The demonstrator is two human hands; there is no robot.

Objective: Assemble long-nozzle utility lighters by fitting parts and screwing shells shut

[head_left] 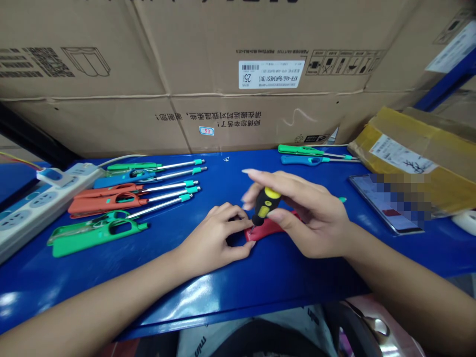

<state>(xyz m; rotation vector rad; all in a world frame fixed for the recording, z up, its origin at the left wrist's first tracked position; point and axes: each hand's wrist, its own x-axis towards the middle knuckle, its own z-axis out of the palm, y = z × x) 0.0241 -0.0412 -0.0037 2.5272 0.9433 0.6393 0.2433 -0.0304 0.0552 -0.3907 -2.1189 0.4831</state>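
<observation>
A red plastic lighter body [269,227] lies on the blue tabletop [219,292], its right part hidden behind my right hand. My left hand [217,233] pinches its left end between thumb and fingers, holding it against the surface. In my right hand [316,215] is a stubby black and yellow screwdriver [266,207], gripped by the thumb and fingers. It tilts over the lighter body, and its tip meets the left end beside my left fingertips. Whether the tip sits in a screw is too small to tell.
Several long-necked lighters, including a green one [92,238], lie to the left beside a white power strip [40,203]. A blue lighter [303,159] lies at the back right. A phone [390,218] and a yellow-taped parcel [439,163] are on the right. A large cardboard box [208,64] stands behind.
</observation>
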